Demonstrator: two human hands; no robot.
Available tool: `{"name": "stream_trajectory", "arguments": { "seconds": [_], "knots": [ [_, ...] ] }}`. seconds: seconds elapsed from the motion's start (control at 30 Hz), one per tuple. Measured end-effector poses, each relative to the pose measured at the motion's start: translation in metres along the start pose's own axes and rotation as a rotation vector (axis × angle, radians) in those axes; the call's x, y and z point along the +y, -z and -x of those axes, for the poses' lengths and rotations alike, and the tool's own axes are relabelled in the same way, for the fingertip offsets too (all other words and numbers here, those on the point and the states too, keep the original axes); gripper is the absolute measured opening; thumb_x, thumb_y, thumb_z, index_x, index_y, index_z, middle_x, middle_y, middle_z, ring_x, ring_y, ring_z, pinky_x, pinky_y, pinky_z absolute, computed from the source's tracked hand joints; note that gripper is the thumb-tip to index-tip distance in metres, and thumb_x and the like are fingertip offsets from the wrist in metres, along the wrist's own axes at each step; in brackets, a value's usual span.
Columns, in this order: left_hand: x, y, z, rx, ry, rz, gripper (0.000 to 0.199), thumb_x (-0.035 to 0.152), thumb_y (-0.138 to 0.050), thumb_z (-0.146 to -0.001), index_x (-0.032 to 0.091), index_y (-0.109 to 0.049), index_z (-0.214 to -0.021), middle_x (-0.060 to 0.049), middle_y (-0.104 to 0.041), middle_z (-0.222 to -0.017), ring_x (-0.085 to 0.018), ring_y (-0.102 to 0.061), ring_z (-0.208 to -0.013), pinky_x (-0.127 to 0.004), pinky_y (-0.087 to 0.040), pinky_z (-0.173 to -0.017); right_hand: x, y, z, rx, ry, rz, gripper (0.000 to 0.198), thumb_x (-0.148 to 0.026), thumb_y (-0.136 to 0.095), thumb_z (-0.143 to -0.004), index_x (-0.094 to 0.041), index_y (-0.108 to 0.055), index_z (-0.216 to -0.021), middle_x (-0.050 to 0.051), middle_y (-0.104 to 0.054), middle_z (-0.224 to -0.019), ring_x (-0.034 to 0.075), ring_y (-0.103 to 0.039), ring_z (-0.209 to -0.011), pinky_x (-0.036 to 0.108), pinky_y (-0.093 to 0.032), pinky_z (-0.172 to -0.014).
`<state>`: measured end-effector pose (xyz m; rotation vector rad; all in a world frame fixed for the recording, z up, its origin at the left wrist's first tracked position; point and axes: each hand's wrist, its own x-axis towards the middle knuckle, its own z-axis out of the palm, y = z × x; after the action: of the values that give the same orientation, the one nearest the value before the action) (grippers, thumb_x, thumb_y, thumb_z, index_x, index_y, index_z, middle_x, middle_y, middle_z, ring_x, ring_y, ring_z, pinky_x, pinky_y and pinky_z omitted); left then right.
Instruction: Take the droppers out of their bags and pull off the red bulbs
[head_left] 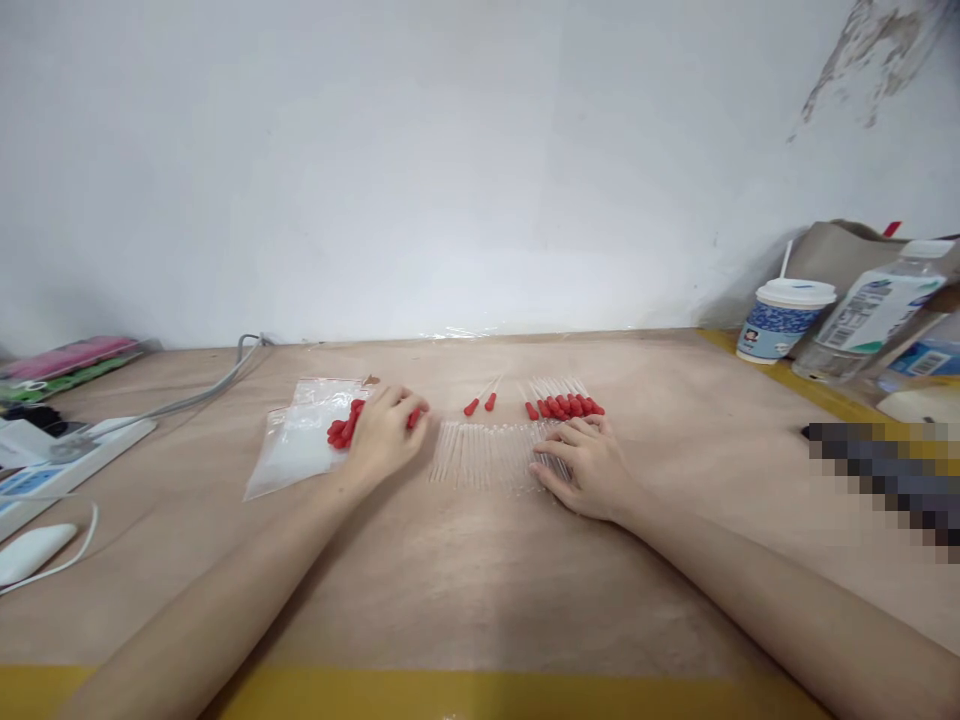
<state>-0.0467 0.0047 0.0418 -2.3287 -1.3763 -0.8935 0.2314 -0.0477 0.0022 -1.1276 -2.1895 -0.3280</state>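
Note:
My left hand point(388, 428) is closed, with a red rubber bulb point(413, 418) at its fingertips. Under and beside that hand lies a pile of red bulbs point(345, 428) on clear plastic bags point(300, 450). A row of clear dropper tubes point(480, 455) lies side by side in the middle. Over the row's right end, my right hand point(585, 465) has its thumb and fingers curled around tubes; how many it grips is hidden. Behind it sit several droppers with red bulbs fitted point(566, 405), bulbs towards me. Two more assembled droppers point(490, 401) lie further left.
On the left are a power strip point(112, 440), a white computer mouse point(36, 553), a grey cable point(202, 392) and pink and green packs point(75, 358). A paper cup point(784, 320) and a plastic bottle point(874, 310) stand at the right. A pixelated dark object point(885, 475) lies nearer. The wall point(480, 180) bounds the back.

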Motion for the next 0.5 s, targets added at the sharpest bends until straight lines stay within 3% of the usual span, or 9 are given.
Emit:
{"name": "stream_trajectory", "arguments": {
  "seconds": [0.07, 0.13, 0.2, 0.37, 0.5],
  "knots": [
    [0.014, -0.012, -0.015, -0.136, 0.106, 0.014, 0.021, 0.035, -0.050, -0.077, 0.019, -0.062, -0.080, -0.007, -0.057, -0.083, -0.023, -0.051, -0.087, -0.036, -0.039, -0.080, 0.003, 0.002, 0.002, -0.006, 0.001, -0.024, 0.023, -0.038, -0.051, -0.080, -0.021, -0.065, -0.084, 0.005, -0.061, -0.086, 0.017, -0.051, -0.079, 0.038, -0.029, -0.083],
    [0.022, -0.024, -0.032, -0.304, 0.310, 0.052, 0.028, 0.044, -0.052, -0.074, 0.019, -0.063, -0.082, -0.009, -0.058, -0.091, -0.026, -0.050, -0.096, -0.037, -0.037, -0.082, 0.006, 0.007, 0.003, -0.029, 0.006, -0.054, 0.026, -0.042, -0.052, -0.079, -0.021, -0.065, -0.086, 0.006, -0.059, -0.091, 0.018, -0.051, -0.082, 0.038, -0.030, -0.082],
    [0.022, -0.036, -0.048, -0.402, 0.414, 0.084, 0.037, 0.053, -0.054, -0.068, 0.018, -0.064, -0.078, -0.011, -0.060, -0.090, -0.029, -0.053, -0.093, -0.037, -0.039, -0.077, 0.010, 0.014, 0.004, -0.083, 0.040, -0.092, 0.032, -0.047, -0.054, -0.076, -0.021, -0.064, -0.092, 0.007, -0.056, -0.097, 0.019, -0.050, -0.086, 0.037, -0.032, -0.080],
    [0.015, -0.055, -0.069, -0.599, 0.524, 0.200, 0.044, 0.060, -0.060, -0.058, 0.017, -0.065, -0.065, -0.006, -0.064, -0.066, -0.021, -0.059, -0.063, -0.028, -0.041, -0.058, 0.024, 0.033, 0.002, -0.291, 0.240, -0.151, 0.079, -0.070, -0.058, -0.056, -0.020, -0.052, -0.117, 0.009, -0.051, -0.101, 0.022, -0.046, -0.091, 0.039, -0.031, -0.082],
    [0.013, -0.060, -0.071, -0.641, 0.558, 0.254, 0.033, 0.048, -0.066, -0.055, 0.015, -0.063, -0.059, -0.004, -0.062, -0.059, -0.017, -0.056, -0.056, -0.025, -0.039, -0.052, 0.031, 0.033, 0.001, -0.376, 0.251, -0.122, 0.090, -0.074, -0.054, -0.056, -0.018, -0.044, -0.125, 0.009, -0.052, -0.098, 0.023, -0.045, -0.089, 0.042, -0.030, -0.084]
  ]
}}
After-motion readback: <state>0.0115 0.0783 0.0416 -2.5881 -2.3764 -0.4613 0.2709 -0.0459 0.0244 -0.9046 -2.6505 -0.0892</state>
